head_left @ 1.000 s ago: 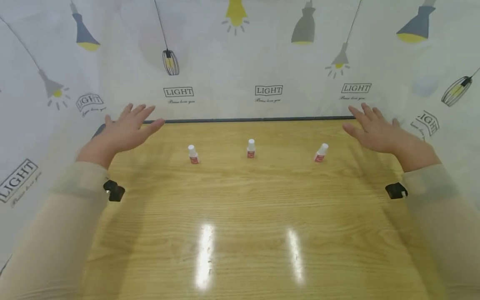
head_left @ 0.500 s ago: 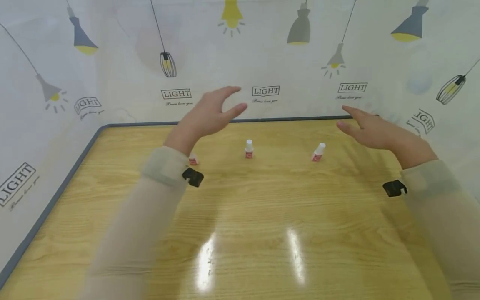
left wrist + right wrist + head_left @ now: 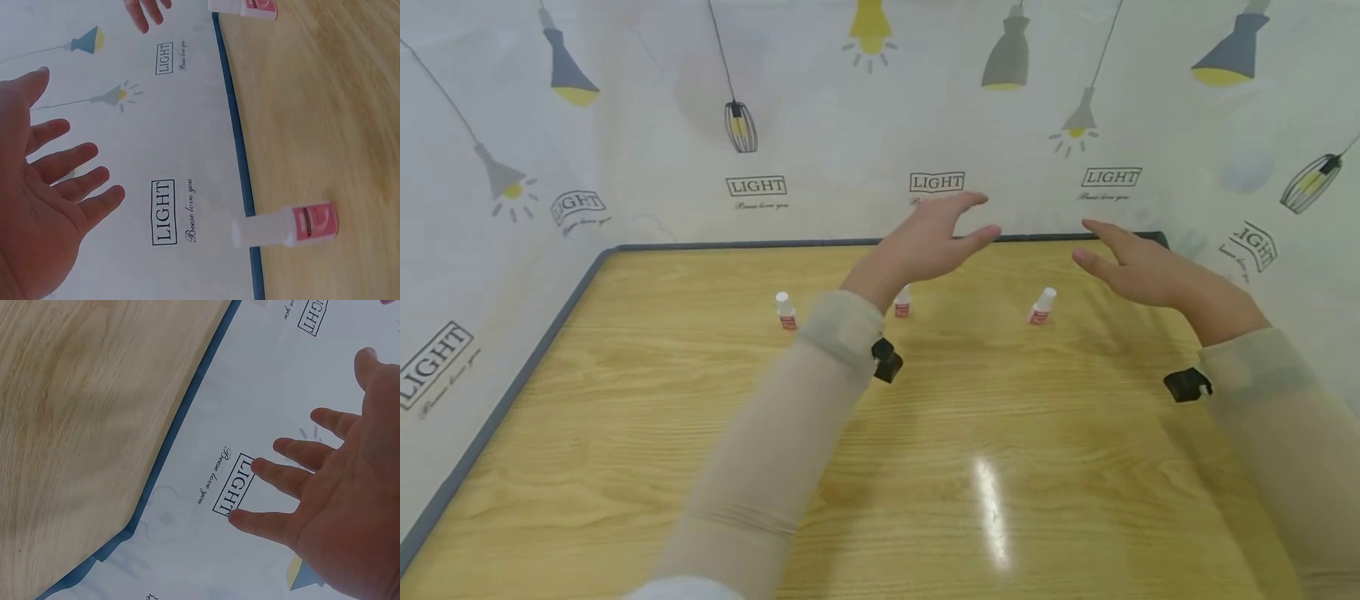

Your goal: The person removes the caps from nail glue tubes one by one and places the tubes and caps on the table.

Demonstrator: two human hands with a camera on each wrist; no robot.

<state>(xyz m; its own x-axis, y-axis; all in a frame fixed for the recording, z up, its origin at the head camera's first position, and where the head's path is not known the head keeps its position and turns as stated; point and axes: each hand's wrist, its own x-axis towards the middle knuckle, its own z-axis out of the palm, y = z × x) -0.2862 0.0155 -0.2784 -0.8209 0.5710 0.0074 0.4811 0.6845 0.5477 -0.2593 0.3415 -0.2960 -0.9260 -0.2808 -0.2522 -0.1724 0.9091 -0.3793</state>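
Observation:
Three small white bottles with pink labels stand spaced out on the wooden table: a left bottle (image 3: 786, 312), a middle bottle (image 3: 902, 305) and a right bottle (image 3: 1041, 307). My left hand (image 3: 928, 242) is raised with fingers extended, its wrist covering part of the middle bottle in the head view. In the left wrist view its palm (image 3: 44, 219) faces the camera and holds nothing. One white-capped bottle (image 3: 287, 225) appears large there. My right hand (image 3: 1142, 262) is held up beyond the right bottle, fingers spread and holding nothing, as its palm (image 3: 350, 494) shows.
The wooden table (image 3: 625, 400) has a dark blue edge strip (image 3: 737, 246) along its back and left. Behind it rises a white wall covering (image 3: 820, 125) printed with lamps and LIGHT labels. Black wrist cameras (image 3: 887, 360) sit at both cuffs.
My left hand has swept from the far left to the right, past the left bottle to above the middle one. The right hand has stayed nearly in place. The bottles have not moved.

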